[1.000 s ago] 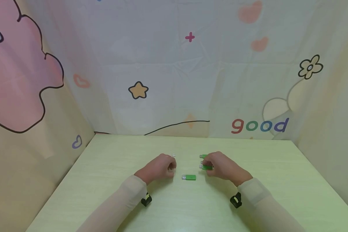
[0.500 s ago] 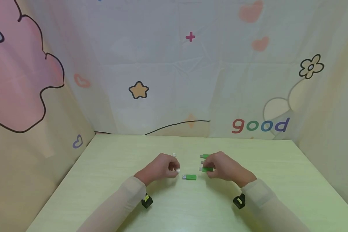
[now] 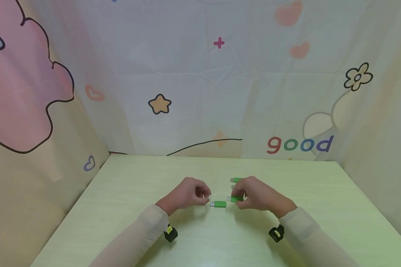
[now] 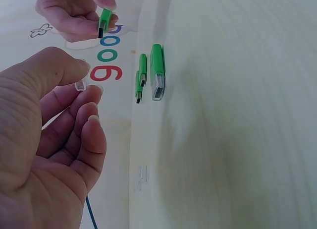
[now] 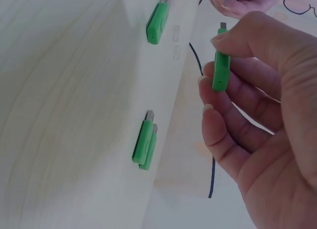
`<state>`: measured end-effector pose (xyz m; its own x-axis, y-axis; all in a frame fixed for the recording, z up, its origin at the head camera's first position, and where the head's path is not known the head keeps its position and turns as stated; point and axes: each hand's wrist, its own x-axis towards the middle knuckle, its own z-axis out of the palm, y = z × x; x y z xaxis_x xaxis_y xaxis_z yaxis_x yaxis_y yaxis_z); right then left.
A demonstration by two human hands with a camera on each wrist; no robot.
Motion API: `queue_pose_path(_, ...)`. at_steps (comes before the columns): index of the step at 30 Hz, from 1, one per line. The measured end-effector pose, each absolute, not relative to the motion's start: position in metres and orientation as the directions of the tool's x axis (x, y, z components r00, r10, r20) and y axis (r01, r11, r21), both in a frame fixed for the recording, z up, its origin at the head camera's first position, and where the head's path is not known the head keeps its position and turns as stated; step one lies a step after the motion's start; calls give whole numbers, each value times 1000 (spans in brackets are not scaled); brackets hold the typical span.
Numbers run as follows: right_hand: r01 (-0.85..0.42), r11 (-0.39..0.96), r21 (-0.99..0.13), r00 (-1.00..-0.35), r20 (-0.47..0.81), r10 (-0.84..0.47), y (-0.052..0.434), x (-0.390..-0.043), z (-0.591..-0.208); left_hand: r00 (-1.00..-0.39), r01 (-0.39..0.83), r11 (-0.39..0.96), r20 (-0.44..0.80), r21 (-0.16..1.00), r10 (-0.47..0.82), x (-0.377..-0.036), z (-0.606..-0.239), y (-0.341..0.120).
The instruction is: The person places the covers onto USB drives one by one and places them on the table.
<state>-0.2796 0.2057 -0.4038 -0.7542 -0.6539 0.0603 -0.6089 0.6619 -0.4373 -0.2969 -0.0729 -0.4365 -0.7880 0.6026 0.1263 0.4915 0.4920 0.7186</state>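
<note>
- Your right hand [image 3: 258, 194] pinches a green stick [image 3: 234, 199] between thumb and fingers, its metal plug pointing toward the left hand. A second ago it was picking this stick up from beside the far pair; now it is lifted clear of the table [image 3: 320, 207] and nearer the middle.
- Your left hand [image 3: 183, 194] pinches a clear cap [image 4: 80, 84] at its fingertips and has drifted toward the right hand. Cap and plug are now near each other but still apart.
- A second stick [image 3: 218, 204] lies on the table between your hands, unmoved.
- Two more sticks [image 5: 145, 142] lie side by side behind the right hand.
- Faint clear pieces [image 4: 142, 177], probably spare caps, lie further left.
</note>
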Motion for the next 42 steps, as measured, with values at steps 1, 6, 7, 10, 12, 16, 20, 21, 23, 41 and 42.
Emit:
queue_pose_path(1, -615, 654, -440, -748, 64, -661, 205, -279, -403, -789, 486, 489, 123, 725, 602, -296, -437, -73)
queue_pose_path(6, -646, 627, -436, -727, 101, -679, 203, -278, -402, -791, 455, 445, 121, 772, 599, -295, -438, -72)
queue_pose_path(7, -648, 625, -435, -726, 106, -680, 202, -277, -402, -789, 453, 434, 123, 779, 602, -294, -439, -71)
queue_pose_path(10, -647, 616, -448, -725, 112, -680, 201, -276, -404, -779, 454, 401, 136, 796, 611, -293, -439, -70)
queue_pose_path(12, -650, 601, -465, -718, 116, -686, 199, -275, -405, -774, 456, 390, 140, 800, 617, -291, -439, -69)
queue_pose_path(16, -668, 562, -488, -695, 139, -705, 196, -274, -407, -767, 460, 381, 144, 802, 625, -289, -439, -68)
queue_pose_path(20, -678, 539, -500, -682, 155, -715, 193, -274, -407, -762, 463, 374, 146, 804, 631, -289, -440, -65)
queue_pose_path(21, -679, 536, -501, -680, 157, -716, 192, -274, -407, -760, 465, 372, 147, 803, 633, -289, -440, -65)
queue_pose_path(23, -680, 531, -505, -679, 161, -717, 192, -273, -407, -756, 471, 368, 152, 802, 637, -288, -440, -64)
queue_pose_path(41, -670, 492, -556, -671, 170, -722, 191, -270, -405, -751, 475, 378, 143, 795, 644, -288, -442, -60)
queue_pose_path(42, -670, 491, -557, -671, 170, -722, 191, -270, -406, -752, 474, 378, 142, 795, 644, -288, -442, -60)
